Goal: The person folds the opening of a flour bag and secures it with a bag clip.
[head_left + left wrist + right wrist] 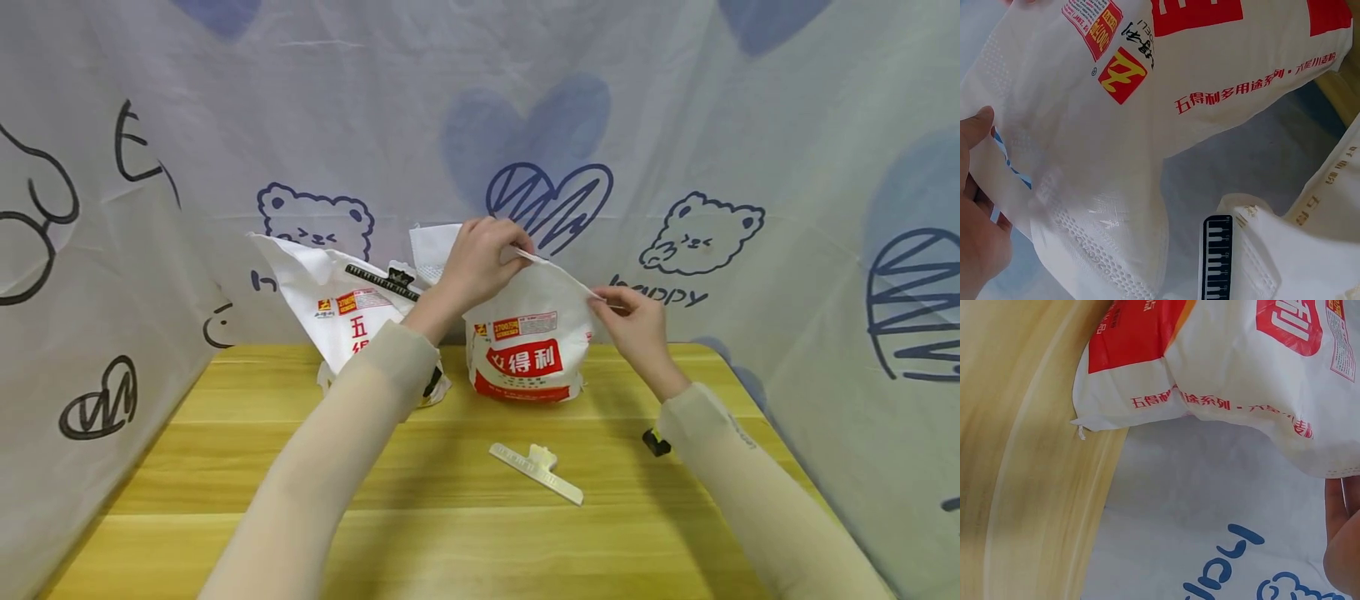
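A white flour bag [525, 333] with red print stands upright toward the back of the table. My left hand [487, 258] pinches its top edge near the left end, and that hand [982, 212] shows at the left of the left wrist view. The top corner on the right is between the fingers of my right hand [636, 325]. The mouth edge stretches between both hands, sloping down to the right. In the right wrist view, fingertips of the right hand [1344, 537] meet the stitched edge of the bag [1229, 369].
Left of it, a second white bag [300, 283] leans with a black ruler-like sealing clip [382, 282] across its top. A cream sealing clip [536, 473] lies on the wooden table [420, 533]. A small black-and-yellow object [657, 442] sits by the right sleeve. Printed cloth [420, 100] hangs behind.
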`<state>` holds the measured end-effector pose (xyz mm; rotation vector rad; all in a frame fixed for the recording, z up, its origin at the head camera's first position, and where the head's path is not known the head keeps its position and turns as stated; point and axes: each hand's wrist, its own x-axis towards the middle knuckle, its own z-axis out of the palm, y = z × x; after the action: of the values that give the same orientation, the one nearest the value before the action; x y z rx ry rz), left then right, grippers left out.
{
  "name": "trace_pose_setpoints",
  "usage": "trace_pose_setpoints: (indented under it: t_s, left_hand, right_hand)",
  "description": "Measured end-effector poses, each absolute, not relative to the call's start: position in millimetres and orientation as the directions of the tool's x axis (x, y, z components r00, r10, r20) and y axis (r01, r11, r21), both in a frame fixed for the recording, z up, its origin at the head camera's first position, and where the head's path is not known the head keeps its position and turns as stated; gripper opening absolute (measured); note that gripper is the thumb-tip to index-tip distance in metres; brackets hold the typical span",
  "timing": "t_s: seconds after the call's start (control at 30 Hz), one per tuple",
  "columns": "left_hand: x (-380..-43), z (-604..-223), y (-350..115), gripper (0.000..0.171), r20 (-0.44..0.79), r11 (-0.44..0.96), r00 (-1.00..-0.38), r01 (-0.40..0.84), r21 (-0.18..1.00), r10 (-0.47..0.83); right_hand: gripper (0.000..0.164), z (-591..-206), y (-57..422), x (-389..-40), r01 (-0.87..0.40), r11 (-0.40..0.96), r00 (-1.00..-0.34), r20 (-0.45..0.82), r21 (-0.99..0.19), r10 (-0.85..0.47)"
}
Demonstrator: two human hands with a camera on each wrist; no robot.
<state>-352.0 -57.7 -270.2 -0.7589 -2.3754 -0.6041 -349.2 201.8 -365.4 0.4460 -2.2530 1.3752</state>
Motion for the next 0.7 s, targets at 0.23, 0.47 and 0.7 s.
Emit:
trace_pose_setpoints:
  t_s: [0.23, 0.47, 0.7]
  left_hand:
    - [-347, -271, -62, 0.014, 0.627, 0.717, -0.662, 0.659, 0.227, 0.409]
    - [-342, -271, -69, 0.016, 0.541, 0.725, -0.707, 0.648, 0.234, 0.456]
    - [-341, -274, -71, 0.030, 0.483, 0.750, -0.739, 0.623, 0.224, 0.469]
  right_hand:
    - [0.015, -370, 200, -346, -0.482, 0.397, -0.867, 0.492, -0.781, -0.085]
    - [0.019, -372, 196, -341, -0.445, 0.409, -0.894, 0.418, -0.797, -0.158]
    - [0.026, -379, 196, -339, -0.439, 0.371, -0.899, 0.405, -0.819, -0.170]
